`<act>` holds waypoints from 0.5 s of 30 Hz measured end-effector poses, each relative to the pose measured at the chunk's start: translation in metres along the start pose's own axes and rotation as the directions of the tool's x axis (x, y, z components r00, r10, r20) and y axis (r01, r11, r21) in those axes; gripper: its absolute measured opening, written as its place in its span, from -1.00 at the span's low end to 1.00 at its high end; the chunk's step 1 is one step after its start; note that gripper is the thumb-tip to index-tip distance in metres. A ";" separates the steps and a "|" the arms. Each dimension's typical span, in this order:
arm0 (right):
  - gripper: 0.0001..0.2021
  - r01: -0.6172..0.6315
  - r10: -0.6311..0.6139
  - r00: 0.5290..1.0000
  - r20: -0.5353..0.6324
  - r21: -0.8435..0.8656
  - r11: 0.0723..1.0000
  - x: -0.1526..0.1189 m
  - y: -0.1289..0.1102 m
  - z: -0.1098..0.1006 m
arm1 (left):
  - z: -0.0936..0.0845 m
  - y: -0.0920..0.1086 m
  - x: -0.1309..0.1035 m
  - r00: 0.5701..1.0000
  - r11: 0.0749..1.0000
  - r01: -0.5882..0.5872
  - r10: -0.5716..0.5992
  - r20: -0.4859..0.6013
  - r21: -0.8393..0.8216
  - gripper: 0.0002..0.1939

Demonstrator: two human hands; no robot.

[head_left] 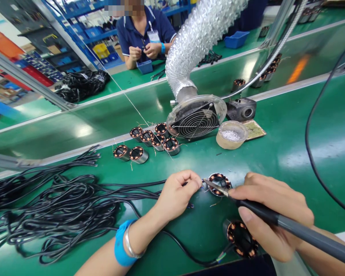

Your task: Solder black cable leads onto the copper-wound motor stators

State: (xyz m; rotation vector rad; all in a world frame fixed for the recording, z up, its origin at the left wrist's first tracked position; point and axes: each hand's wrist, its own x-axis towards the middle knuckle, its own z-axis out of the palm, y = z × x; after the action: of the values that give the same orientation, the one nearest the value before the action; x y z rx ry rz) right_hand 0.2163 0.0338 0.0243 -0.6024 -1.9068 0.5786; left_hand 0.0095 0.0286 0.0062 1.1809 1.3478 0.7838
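Note:
In my right hand [273, 211] is a soldering iron [257, 211] with a dark handle, its tip pointing left over the rim of a motor stator [218, 183] with copper windings. My left hand [179, 193] pinches thin wire ends [203, 181] at the stator's left side, where the iron's tip meets or nearly meets them; exact contact is too small to tell. Black cables [143, 186] run to my left hand from the left. Nearer to me, a second stator [241, 237] lies partly behind my right hand, with coloured wires [222, 255] from a black cable beside it.
Several stators [138, 154] stand at the back, left of a fume fan [197, 120] with a silver duct [184, 65]. A round tub [231, 135] of silvery bits sits right of the fan. Coiled black cables [60, 211] cover the left bench. A co-worker [146, 34] sits opposite.

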 end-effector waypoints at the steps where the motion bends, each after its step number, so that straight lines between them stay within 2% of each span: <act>1: -0.73 0.002 -0.002 1.000 -0.006 0.002 1.000 0.000 0.000 0.000 | 0.000 0.000 0.000 1.000 1.000 -0.001 0.001 -0.001 0.001 -0.80; 5: -0.71 -0.014 0.015 0.999 -0.038 0.011 1.000 -0.002 0.000 -0.002 | 0.000 0.001 0.000 1.000 1.000 -0.010 0.010 -0.002 0.004 -0.79; 15: -0.72 -0.002 0.003 1.000 -0.031 0.021 1.000 0.000 0.001 0.000 | 0.000 0.002 -0.001 1.000 1.000 -0.013 0.013 -0.005 0.015 -0.80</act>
State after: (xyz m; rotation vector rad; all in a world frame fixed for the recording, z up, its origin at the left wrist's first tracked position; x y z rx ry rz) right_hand 0.2165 0.0348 0.0237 -0.5967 -1.8693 0.5872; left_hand 0.0096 0.0283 0.0078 1.2008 1.3530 0.7878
